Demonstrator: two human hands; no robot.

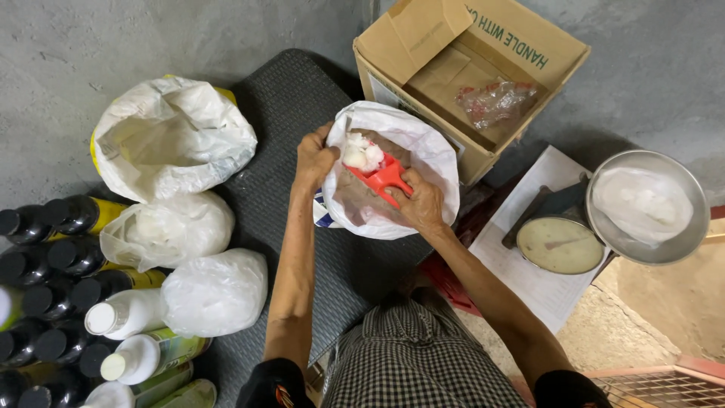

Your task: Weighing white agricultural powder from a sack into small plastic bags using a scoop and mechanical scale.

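Between your two hands, at the centre of the dark ribbed mat (pixel 287 113), stands the open white sack (pixel 423 151). Your left hand (pixel 313 159) pinches its left rim, fingers pressed together on the plastic. Your right hand (pixel 423 202) is closed round the handle of the red scoop (pixel 381 175), which sits inside the mouth of the sack, loaded with white lumps (pixel 361 153).

Step in hand, by my judgement: a scoopful is drawn and about to leave the sack. To the right, the metal pan (pixel 676 245) on the dial scale (pixel 560 245) already carries a white bag (pixel 642 202). The next move calls for a level scoop and a steady rim, so nothing spills over the edge.

Left of the sack lie three white bags, one open (pixel 174 136) and two tied (pixel 177 227) (pixel 215 291), beside dark-capped bottles (pixel 53 249). Beyond the sack, a cardboard box (pixel 498 60) stands open.
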